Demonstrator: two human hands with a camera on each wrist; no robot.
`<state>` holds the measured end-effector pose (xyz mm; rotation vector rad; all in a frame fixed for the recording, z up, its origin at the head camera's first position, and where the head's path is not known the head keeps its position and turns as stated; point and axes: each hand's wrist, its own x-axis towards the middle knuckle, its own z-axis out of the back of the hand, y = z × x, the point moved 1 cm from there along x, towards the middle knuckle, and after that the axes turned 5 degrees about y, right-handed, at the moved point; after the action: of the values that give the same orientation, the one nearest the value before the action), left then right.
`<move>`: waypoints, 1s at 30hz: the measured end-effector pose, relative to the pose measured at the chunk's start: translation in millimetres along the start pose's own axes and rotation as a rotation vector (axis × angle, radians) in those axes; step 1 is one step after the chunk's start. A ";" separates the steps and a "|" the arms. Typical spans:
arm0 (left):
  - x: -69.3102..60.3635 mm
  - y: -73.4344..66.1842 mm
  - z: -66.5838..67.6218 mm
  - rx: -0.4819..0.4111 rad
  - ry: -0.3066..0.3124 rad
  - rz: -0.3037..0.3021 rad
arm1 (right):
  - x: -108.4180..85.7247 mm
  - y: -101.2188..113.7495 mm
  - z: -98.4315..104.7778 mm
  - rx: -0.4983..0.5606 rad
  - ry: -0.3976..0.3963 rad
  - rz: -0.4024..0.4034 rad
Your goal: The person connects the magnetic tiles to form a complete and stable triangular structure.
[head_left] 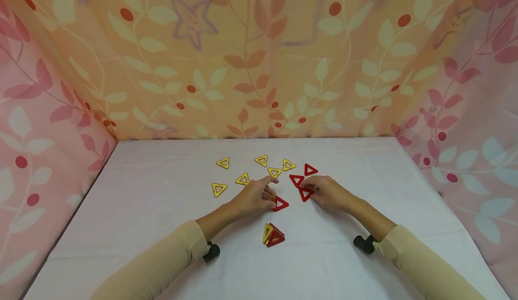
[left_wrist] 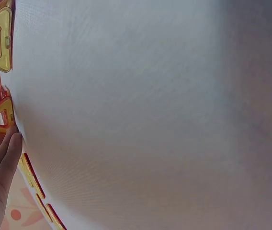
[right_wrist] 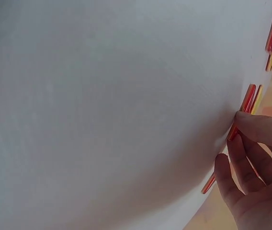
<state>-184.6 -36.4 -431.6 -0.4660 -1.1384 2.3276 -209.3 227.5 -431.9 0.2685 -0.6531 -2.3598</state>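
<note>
My left hand [head_left: 254,198] holds a pair of joined triangle tiles, with the red triangular tile [head_left: 285,204] facing right and the yellow triangular tile [left_wrist: 9,111] showing beside the thumb. Across from it, my right hand [head_left: 329,193] pinches another red triangular tile [head_left: 305,197] by its edge, low over the cloth; the right wrist view shows thumb and fingers on this red tile [right_wrist: 232,132]. Two more red tiles lie close by, one left of the fingertips [head_left: 296,180] and one behind the hand [head_left: 310,170].
Nearer the front stands a small joined red and yellow piece [head_left: 275,237]. Several yellow triangular tiles [head_left: 219,189] are spread over the white cloth [head_left: 141,228] left of and behind the left hand. Patterned curtains [head_left: 259,66] enclose the back and sides.
</note>
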 end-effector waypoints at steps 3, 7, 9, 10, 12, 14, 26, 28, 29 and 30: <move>0.4 0.4 0.5 0.003 0.001 -0.006 | 1.6 3.0 -1.1 0.001 0.014 0.011; 0.8 1.3 0.8 0.007 0.004 -0.006 | 4.0 7.4 -3.4 0.008 0.032 0.020; 1.0 1.7 0.8 0.005 0.005 -0.008 | 4.7 9.2 -4.6 0.002 0.034 0.026; 1.1 1.9 0.8 0.003 0.006 -0.009 | 5.1 10.2 -5.1 0.001 0.034 0.029; 1.2 2.1 0.8 0.001 0.007 -0.009 | 6.0 12.0 -6.2 -0.006 0.032 0.032; 1.4 2.2 0.7 0.001 0.008 -0.008 | 7.1 13.7 -7.1 -0.019 0.027 0.037; 0.7 2.2 0.4 0.000 0.007 -0.001 | 15.5 20.5 -12.1 -0.068 0.023 0.074; 0.4 2.2 0.4 -0.006 0.007 0.007 | 17.0 21.5 -13.0 -0.073 0.027 0.069; 0.3 2.2 0.5 -0.008 0.006 0.009 | 17.7 21.9 -13.6 -0.079 0.030 0.065; 0.3 2.4 0.6 -0.011 0.006 0.012 | 18.4 22.5 -14.1 -0.083 0.032 0.061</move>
<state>-185.9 -37.8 -433.2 -0.4846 -1.1490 2.3294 -205.9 195.4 -432.5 0.2460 -0.5396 -2.3130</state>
